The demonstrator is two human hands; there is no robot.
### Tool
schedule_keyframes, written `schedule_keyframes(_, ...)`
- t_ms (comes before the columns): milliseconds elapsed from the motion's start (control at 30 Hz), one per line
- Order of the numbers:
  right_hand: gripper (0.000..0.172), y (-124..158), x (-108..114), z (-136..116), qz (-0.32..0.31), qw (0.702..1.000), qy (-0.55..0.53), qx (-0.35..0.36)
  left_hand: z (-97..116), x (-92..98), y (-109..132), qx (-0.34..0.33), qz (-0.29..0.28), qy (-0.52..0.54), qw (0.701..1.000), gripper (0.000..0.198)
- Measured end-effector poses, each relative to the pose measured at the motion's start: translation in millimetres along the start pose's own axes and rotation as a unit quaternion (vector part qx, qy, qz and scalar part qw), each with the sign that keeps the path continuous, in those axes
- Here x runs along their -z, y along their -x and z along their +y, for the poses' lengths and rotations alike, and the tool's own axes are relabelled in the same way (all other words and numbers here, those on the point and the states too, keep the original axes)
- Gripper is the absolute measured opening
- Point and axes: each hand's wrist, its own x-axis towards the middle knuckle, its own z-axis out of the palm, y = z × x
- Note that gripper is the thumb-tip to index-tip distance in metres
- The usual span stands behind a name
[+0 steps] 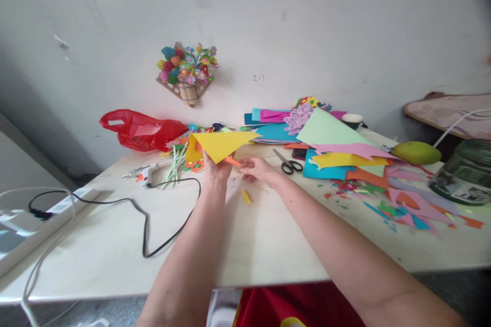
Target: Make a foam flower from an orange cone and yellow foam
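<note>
My left hand (215, 167) is closed on a sheet of yellow craft paper (224, 144), which is raised above the table and hides most of the fingers. Its right side comes to a point. A slim orange piece (232, 161) sticks out under the paper between my two hands; its kind is unclear. My right hand (260, 170) has its fingers bent together at the right end of that orange piece. On the table just below lies a small yellow scrap (246, 196). Black-handled scissors (291, 165) rest to the right of my right hand.
Left are a glue gun (149, 176) with a looping black cord, a power strip (49, 225) and a red plastic bag (141, 130). Right are stacked colored sheets (333, 133), paper scraps (414, 204), a green mango-like fruit (416, 153) and a glass jar (466, 173). Paper flowers (187, 64) hang on the wall.
</note>
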Motion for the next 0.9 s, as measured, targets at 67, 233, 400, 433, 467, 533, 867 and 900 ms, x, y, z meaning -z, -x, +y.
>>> schedule_keyframes(67, 0.029, 0.9, -5.8, -0.1, -0.026, 0.999, -0.034, 0.032, -1.7, -0.9, 1.0, 0.008, -0.01, 0.009, 1.0, 0.038)
schedule_keyframes(233, 0.025, -3.3, -19.2, 7.8, -0.009, 0.995, -0.072, 0.067, -4.8, -4.1, 3.6, 0.006, -0.006, -0.001, 1.0, 0.042)
schedule_keyframes(400, 0.019, -9.0, -27.2, 14.1, 0.025, 0.988, -0.135, 0.074, -5.7, -9.0, 6.8, -0.007, 0.014, -0.041, 0.999, 0.048)
schedule_keyframes(433, 0.018, -9.3, -28.4, 13.6, 0.035, 0.986, -0.144, 0.073, -5.7, -9.9, 7.0, -0.009, 0.019, -0.054, 0.998, 0.05)
schedule_keyframes(467, 0.018, -9.3, -29.5, 12.7, 0.046, 0.985, -0.148, 0.073, -5.8, -10.8, 6.9, -0.011, 0.022, -0.068, 0.997, 0.052)
schedule_keyframes(533, 0.018, -9.2, -31.9, 10.4, 0.068, 0.985, -0.142, 0.077, -5.8, -12.3, 6.6, -0.013, 0.022, -0.092, 0.995, 0.054)
schedule_keyframes(867, 0.018, -16.3, -19.2, 15.1, 0.167, 0.976, -0.108, 0.093, -0.1, -7.9, 2.1, -0.011, 0.056, -0.069, 0.996, 0.045)
schedule_keyframes(900, 0.019, -17.5, -13.8, 14.9, 0.195, 0.968, -0.122, 0.099, 0.5, -6.4, 0.9, -0.008, 0.058, -0.062, 0.996, 0.045)
